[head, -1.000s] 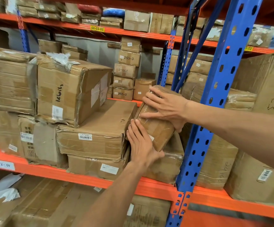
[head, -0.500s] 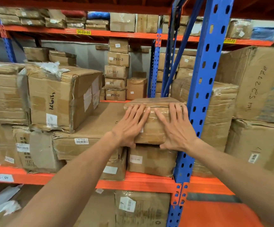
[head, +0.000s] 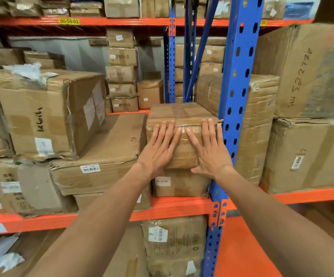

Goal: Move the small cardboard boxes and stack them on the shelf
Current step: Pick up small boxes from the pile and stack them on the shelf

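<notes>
Small cardboard box (head: pixel 182 114): brown, creased, taped over in clear film, seated on a second box (head: pixel 179 182) on the orange shelf (head: pixel 174 204), just left of the blue upright (head: pixel 236 96). Left hand (head: pixel 158 150) and right hand (head: pixel 208 152) pressed flat against near face, fingers straight and spread, gripping nothing.

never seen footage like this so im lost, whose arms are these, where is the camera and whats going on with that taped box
The camera sits on a person's head, looking forward and down, so the two bare arms are the wearer's own. There is no machine here.

The left hand and the right hand lie flat, fingers straight, against the front of a small taped cardboard box. Nothing is gripped. That box sits on top of another box on an orange shelf, beside a blue upright post. More cardboard boxes fill the shelves around it.
</notes>
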Demonstrator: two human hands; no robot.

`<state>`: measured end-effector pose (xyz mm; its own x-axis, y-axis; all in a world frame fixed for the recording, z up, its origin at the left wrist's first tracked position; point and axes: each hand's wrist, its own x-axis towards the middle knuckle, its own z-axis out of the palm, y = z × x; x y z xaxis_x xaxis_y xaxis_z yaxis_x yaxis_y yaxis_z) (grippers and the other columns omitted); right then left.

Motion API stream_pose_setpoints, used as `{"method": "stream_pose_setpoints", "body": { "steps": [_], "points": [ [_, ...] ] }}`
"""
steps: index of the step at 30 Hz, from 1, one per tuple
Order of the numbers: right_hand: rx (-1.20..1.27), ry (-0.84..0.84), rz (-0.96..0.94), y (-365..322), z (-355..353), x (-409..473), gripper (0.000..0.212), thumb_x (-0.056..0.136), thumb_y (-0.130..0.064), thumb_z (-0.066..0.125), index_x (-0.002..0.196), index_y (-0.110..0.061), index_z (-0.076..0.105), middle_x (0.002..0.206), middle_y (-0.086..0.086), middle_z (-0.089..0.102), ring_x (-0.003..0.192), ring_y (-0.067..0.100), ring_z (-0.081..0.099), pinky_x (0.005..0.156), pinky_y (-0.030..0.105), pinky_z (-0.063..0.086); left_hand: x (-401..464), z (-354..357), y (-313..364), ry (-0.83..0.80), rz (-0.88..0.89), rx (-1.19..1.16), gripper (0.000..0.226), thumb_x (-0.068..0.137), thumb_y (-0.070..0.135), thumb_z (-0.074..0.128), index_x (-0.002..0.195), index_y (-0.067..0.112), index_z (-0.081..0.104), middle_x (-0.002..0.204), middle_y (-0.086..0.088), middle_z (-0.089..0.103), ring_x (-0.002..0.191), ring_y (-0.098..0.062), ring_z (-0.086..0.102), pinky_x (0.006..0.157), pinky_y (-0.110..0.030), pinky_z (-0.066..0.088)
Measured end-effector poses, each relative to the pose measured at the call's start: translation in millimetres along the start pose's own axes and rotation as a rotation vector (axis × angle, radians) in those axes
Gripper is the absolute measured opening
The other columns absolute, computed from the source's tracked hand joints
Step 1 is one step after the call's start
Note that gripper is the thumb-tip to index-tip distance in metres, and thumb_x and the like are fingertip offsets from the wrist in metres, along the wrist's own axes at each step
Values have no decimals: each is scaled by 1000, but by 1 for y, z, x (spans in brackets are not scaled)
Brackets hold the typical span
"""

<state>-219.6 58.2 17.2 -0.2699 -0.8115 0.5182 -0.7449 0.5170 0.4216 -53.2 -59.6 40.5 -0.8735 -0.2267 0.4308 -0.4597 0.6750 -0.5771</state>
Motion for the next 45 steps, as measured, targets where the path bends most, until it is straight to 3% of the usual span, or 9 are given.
{"method": "stream_pose_setpoints", "body": {
  "steps": [5,15,19,21,27,32,37,40,45],
  "points": [
    [-46,-41,49,-10,14,15,141,69,-88,52,144,-14,-42,151,38,-33,144,52,-25,119,61,1,12,9,3,-30,-14,-35,104,91,25,60,151,-4,-20,157,-34,-18,146,-52,-11,119,-59,-1],
    [24,-23,31,-7,20,22,138,70,-89,49,145,-14,-40,149,39,-35,141,54,-29,119,62,-3,18,22,3,-29,-47,-57,133,73,44,78,152,0,-20,159,-31,-17,147,-48,-12,120,-58,-4],
    [228,143,-118,6,2,28,127,65,-89,50,160,-17,9,161,33,-1,149,49,-4,118,65,8,9,10,-24,11,-10,-148,136,69,60,77,156,12,-16,160,-27,-21,148,-42,-18,120,-52,-12],
    [232,178,-240,14,-18,46,117,67,-88,45,159,-22,18,164,27,4,151,46,-1,118,65,10,-7,1,-46,61,-140,-147,135,70,67,73,156,13,-15,160,-26,-22,148,-41,-20,120,-54,-10],
    [308,310,-401,-13,-127,124,111,70,-91,39,157,-37,-1,165,21,-4,151,41,-8,118,67,3,-65,-19,-113,178,-824,-272,137,70,70,71,155,7,-16,158,-29,-22,146,-45,-22,117,-56,-16],
    [241,362,-729,-83,-213,165,112,75,-79,58,156,-41,-9,164,11,-22,150,34,-21,121,57,-8,-115,-16,-153,212,-1144,-510,149,64,66,80,151,11,-27,158,-27,-25,147,-44,-18,118,-55,-10],
    [77,315,-860,-163,-271,183,127,72,-51,83,156,-41,-12,164,7,-27,150,29,-22,122,55,-7,-143,5,-188,150,-1166,-661,157,59,72,79,145,11,-37,156,-29,-27,146,-44,-20,120,-54,-7],
    [-97,306,-871,-203,-287,191,110,88,-29,72,156,-38,-14,163,8,-29,149,28,-25,122,56,-5,-144,16,-203,110,-1121,-696,161,57,75,78,143,7,-39,155,-29,-31,146,-43,-24,120,-52,-7],
    [-395,234,-872,-256,-292,209,115,85,-36,73,155,-38,-19,161,8,-33,148,30,-29,120,56,-13,-143,40,-209,184,-1074,-744,169,48,79,79,138,12,-47,151,-18,-43,144,-37,-30,118,-58,-6]
  ]
}}
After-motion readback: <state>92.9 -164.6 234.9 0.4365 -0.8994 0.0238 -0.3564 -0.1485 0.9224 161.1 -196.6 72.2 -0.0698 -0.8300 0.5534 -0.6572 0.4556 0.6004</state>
